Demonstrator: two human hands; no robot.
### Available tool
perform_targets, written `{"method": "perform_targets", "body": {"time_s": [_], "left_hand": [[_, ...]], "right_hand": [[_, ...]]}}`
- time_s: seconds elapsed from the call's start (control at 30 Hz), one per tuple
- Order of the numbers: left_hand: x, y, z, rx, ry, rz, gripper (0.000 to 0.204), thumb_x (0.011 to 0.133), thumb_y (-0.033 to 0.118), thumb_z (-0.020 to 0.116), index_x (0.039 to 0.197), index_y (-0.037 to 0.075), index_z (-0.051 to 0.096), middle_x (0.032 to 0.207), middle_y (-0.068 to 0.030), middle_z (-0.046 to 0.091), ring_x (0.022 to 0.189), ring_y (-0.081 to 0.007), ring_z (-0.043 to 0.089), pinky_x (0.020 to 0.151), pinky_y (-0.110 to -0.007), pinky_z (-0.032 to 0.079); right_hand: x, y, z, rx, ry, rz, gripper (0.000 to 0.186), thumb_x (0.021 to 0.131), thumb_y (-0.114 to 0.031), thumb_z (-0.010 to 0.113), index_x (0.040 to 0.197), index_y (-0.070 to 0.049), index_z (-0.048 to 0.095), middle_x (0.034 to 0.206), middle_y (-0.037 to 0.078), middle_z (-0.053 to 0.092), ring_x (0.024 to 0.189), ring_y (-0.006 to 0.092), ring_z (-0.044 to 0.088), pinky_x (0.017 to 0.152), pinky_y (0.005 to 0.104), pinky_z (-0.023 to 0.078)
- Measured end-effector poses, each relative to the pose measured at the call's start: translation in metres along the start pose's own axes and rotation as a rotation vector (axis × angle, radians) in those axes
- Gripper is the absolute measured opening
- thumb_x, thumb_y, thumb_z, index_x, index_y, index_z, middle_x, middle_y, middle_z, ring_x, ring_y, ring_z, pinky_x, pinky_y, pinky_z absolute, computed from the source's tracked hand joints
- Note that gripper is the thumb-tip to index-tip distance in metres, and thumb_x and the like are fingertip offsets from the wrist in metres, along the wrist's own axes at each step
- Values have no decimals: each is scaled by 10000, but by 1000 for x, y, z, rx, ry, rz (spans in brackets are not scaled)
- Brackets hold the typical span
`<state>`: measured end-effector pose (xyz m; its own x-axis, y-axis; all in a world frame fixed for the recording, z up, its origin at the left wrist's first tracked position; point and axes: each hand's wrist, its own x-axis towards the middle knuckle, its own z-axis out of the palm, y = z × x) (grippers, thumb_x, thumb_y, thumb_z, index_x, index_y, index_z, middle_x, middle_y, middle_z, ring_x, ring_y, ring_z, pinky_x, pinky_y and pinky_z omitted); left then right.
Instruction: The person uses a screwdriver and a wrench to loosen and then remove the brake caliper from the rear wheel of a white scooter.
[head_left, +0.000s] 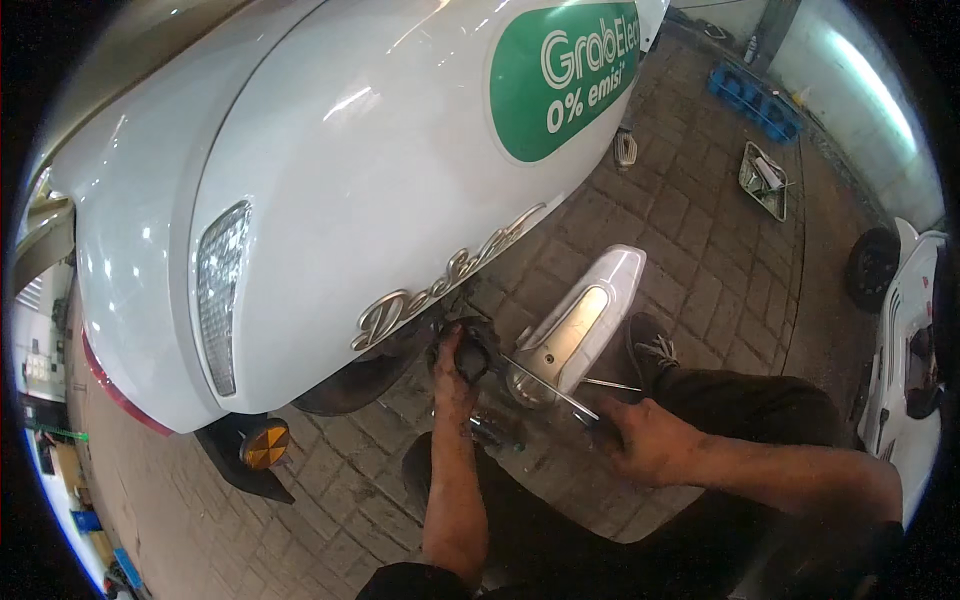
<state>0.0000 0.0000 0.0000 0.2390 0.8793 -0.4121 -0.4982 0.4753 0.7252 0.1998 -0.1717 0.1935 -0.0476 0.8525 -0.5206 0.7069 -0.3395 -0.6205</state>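
- Head view: my left hand [455, 362] is wrapped around a black rounded part [474, 358], thumb along its left side, fingers mostly hidden; grip closed on it.
- The black rounded part sits within that grip, just under the lower edge of the white scooter body panel [330, 200], below the raised chrome lettering [450, 278]. Whether it is fixed to the scooter: cannot tell.
- My right hand [650, 443] is curled closed on the near end of a slim metal rod [549, 387]; fingertips dark and blurred, so handle shape unclear.
- Rod slants up and left from the right hand to the right side of the black part; whether its tip enters the part, cannot tell.
- A second thin rod [612, 384] lies just above the right hand, pointing toward my shoe [651, 345]. Link to the first rod not clear.
- Silver-white elongated cover [622, 285] with a metallic inset stands beyond the first rod, right of the left hand.
- Round orange reflector [265, 443] at lower left of the panel.
- Farther off, on the brick paving [690, 215]: tool tray [748, 182], blue crate [755, 103].
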Motion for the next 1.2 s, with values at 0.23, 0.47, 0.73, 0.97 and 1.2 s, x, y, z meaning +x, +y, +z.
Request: {"method": "perform_targets", "body": {"time_s": [0.23,0.47,0.73,0.97,1.2], "left_hand": [[-16,16,23,102,4,104,443,858,404,628,1096,31,628,1043,-113,654,976,-256,626,879,-392,494],[-8,15,20,61,96,-41,528,839,446,642,1181,46,598,1167,-103,592,1046,-259,589,909,-418,479],[-9,20,6,113,35,-32,525,821,422,657,1197,61,598,1204,-111,588,1124,-257,554,939,-406,452],[-26,27,28,-33,-156,-151,611,802,527,647,1194,63,587,1160,-124,621,1060,-288,591,904,-445,471],[-18,37,19,-200,-217,-84,551,854,513,568,1176,66,599,1071,-145,653,996,-297,615,826,-461,510]], "right_hand": [[-1,-9,-11,-194,-50,85,474,827,-185,612,1250,-14,485,854,263,667,830,429,663,743,494,545],[-3,-16,-20,-311,-81,149,458,884,-204,527,1306,-40,458,924,261,669,855,427,670,792,510,549],[4,0,-1,68,-156,88,510,910,-303,549,1317,-8,463,962,236,671,858,358,690,733,445,563],[-23,-50,-31,634,-376,475,686,960,-532,486,1359,24,451,1274,223,562,1215,305,525,1021,381,408],[-33,-50,-37,485,-375,86,638,980,-505,478,1331,28,473,1207,215,592,1179,282,544,1032,369,407]]}}
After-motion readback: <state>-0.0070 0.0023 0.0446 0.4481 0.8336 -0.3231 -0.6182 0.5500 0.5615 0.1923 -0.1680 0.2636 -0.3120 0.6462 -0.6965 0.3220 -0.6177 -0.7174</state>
